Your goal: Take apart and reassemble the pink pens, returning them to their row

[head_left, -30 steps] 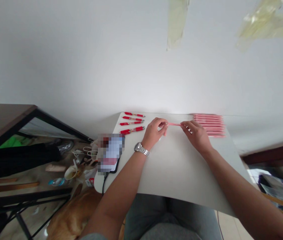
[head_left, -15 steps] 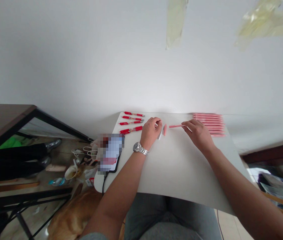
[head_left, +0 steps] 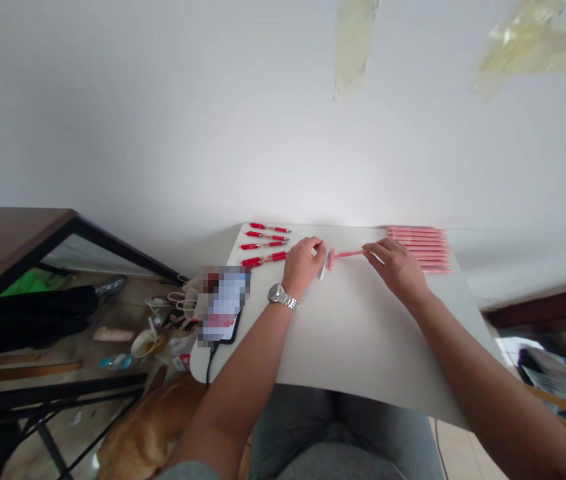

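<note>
My right hand (head_left: 397, 268) pinches one end of a slim pink pen (head_left: 349, 253), which points left across the table. The pen's far tip is at or very near a short pink piece (head_left: 331, 259) lying on the tabletop. Beside that piece is a narrow white strip (head_left: 323, 271), partly covered by the fingers of my left hand (head_left: 305, 265). Those fingers are curled together, and what they hold, if anything, is hidden. A metal-banded watch (head_left: 283, 297) is on my left wrist.
Several red pens (head_left: 264, 245) lie left of my left hand. A row of pink pens (head_left: 425, 250) lies beyond my right hand. A phone (head_left: 225, 307) with a cable sits at the white table's (head_left: 343, 340) left edge. On the floor is a brown dog (head_left: 153, 427).
The pink pen in my right hand has shifted slightly left, so its tip is closer to the short pink piece. My left hand has barely moved.
</note>
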Tool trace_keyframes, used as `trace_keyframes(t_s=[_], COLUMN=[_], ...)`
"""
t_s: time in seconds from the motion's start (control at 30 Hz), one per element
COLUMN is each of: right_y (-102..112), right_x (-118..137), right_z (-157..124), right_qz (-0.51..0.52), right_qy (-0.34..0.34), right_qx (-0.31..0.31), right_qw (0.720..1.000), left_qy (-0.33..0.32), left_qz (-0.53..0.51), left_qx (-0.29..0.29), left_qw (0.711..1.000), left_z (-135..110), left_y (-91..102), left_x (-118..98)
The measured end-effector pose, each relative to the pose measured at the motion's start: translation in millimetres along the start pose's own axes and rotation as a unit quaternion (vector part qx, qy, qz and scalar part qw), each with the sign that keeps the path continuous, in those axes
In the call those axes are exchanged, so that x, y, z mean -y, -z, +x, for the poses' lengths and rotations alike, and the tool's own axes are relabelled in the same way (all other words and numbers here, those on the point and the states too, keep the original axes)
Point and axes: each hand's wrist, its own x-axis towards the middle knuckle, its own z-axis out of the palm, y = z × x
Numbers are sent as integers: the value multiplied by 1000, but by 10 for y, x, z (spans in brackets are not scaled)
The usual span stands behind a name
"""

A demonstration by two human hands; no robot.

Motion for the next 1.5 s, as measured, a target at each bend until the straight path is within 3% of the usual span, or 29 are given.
trace_keyframes(t_s=[1.2,1.5], right_y=[67,25], right_x=[-68,-42], right_z=[2,-10], right_qz=[-31,-40], right_qy=[-27,-31], right_qx=[-5,-1], right_qw=[999,999], left_qy=[-5,-34], left_qz=[16,-13], left_qx=[-14,24], left_qw=[1000,999], left_z=[-13,-24], left_y=[0,16], left_x=[4,-27])
